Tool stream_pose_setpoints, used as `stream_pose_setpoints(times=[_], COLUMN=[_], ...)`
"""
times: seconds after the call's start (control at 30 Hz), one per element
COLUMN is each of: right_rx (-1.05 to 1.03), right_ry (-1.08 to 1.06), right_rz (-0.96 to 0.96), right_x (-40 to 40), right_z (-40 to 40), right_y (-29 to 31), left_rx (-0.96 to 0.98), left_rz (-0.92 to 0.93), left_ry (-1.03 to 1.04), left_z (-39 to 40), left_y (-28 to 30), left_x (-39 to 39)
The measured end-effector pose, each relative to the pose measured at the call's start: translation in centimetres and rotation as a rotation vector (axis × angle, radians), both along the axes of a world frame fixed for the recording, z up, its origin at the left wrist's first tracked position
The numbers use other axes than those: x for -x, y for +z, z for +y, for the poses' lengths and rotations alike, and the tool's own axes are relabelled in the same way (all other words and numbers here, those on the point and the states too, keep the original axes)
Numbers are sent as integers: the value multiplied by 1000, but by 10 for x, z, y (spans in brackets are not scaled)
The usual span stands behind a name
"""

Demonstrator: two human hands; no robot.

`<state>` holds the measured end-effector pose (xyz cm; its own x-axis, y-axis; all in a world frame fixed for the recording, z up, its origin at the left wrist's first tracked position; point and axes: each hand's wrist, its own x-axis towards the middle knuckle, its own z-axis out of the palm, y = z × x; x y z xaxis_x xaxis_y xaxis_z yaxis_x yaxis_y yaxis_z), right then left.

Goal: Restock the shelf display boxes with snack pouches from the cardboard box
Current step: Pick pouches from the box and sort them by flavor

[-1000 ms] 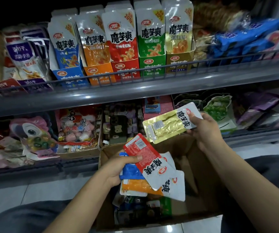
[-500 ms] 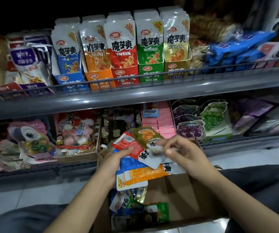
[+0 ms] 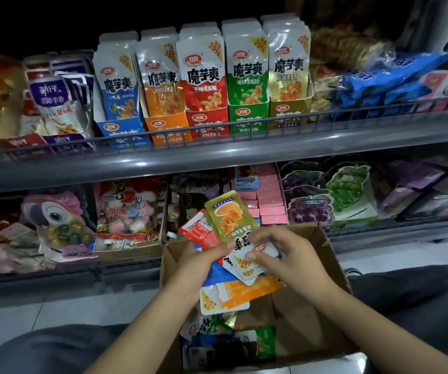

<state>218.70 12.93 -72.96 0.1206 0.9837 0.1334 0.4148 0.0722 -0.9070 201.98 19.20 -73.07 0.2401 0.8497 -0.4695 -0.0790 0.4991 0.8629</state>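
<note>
Left hand (image 3: 194, 265): grips a fanned stack of pouches (image 3: 233, 282) over the cardboard box (image 3: 325, 268); likely sorting by colour before shelving.
Right hand (image 3: 279, 259): fingertips pinch white end of gold pouch (image 3: 227, 215), tucking it onto the stack.
Gold pouch: tilted, on top of red pouch (image 3: 200, 233); blue + orange ones beneath.
Display boxes (image 3: 209, 125): upper shelf, behind wire rail, colour-coded, look near full.
Box: loose pouches left at bottom.
Next, prob.: lift stack to matching boxes.
</note>
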Motion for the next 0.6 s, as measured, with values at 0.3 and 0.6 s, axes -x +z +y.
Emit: stream_pose_setpoints(times=[0.3, 0.6], right_rx=[336, 361], right_ry=[-210, -216], right_rz=[392, 618], right_x=[3, -31], right_z=[15, 34], right_y=[10, 37], left_rx=[-173, -223], left_rz=[89, 113], left_ry=[12, 67], left_z=[-4, 9], left_y=[4, 22], left_x=[-3, 11])
